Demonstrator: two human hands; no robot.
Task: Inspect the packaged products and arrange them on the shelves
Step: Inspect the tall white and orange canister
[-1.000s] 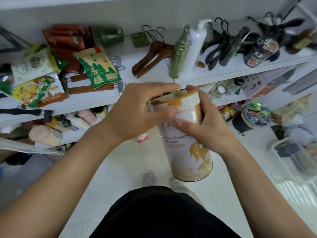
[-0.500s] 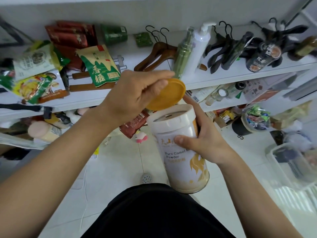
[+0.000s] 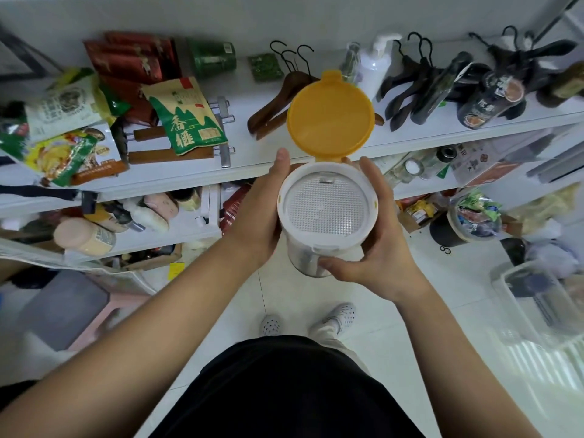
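I hold a white can of camel milk powder [image 3: 327,213] upright in front of my chest, its mouth facing the camera. The orange hinged lid [image 3: 330,113] stands flipped open at the far side, and a dimpled silver foil seal covers the opening. My left hand [image 3: 260,213] wraps round the can's left side. On the right side, my right hand [image 3: 374,241] grips the can, thumb across its near wall. The white shelves [image 3: 442,134] run behind, crowded with goods.
The upper shelf carries snack bags [image 3: 185,116], red packets [image 3: 132,61], a green tin [image 3: 215,58], wooden hangers [image 3: 278,102], black hangers, bottles [image 3: 376,67] and dark jars. The lower shelf holds bottles [image 3: 85,237]. A clear bin [image 3: 543,298] stands on the floor at right, a grey stool [image 3: 63,308] at left.
My left hand flipped the orange lid fully open, let it go and moved down onto the can's side. The can tipped so its foil-sealed mouth faces me.
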